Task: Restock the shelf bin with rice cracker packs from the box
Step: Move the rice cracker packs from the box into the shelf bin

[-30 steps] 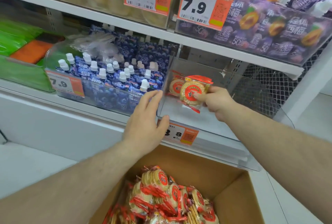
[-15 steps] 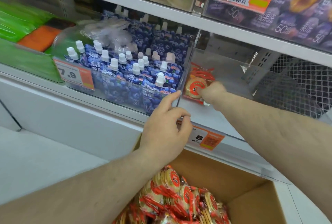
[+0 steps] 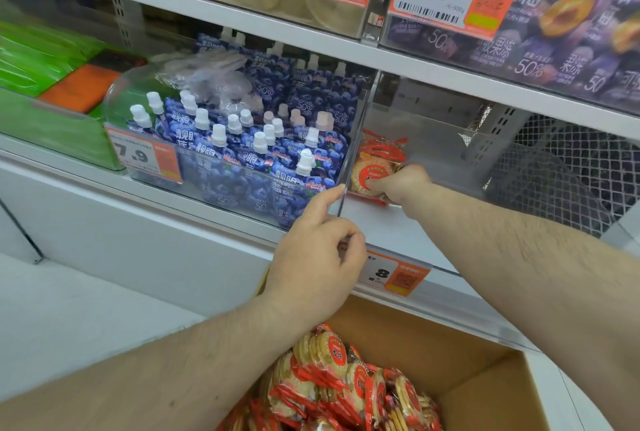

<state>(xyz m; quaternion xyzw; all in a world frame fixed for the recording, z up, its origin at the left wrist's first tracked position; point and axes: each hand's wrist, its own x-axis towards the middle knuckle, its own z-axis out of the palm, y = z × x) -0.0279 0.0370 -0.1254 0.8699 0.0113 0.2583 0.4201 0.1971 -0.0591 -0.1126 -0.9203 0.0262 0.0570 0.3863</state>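
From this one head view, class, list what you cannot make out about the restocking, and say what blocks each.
- Price tag on the clear bin: its first digits, covered by the left hand.
- Rice cracker pack: its right part, behind the right hand.
- Pack count in the box: cut off by the bottom edge and the left forearm.
- Small print on the upper tags: too small.

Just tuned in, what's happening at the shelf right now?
A person is restocking. The right hand grips a rice cracker pack and is setting it at the back left of the clear bin, by the divider, with another pack behind it. The left hand rests at the bin's front edge near the price tag, index finger extended. The box below holds many more packs.
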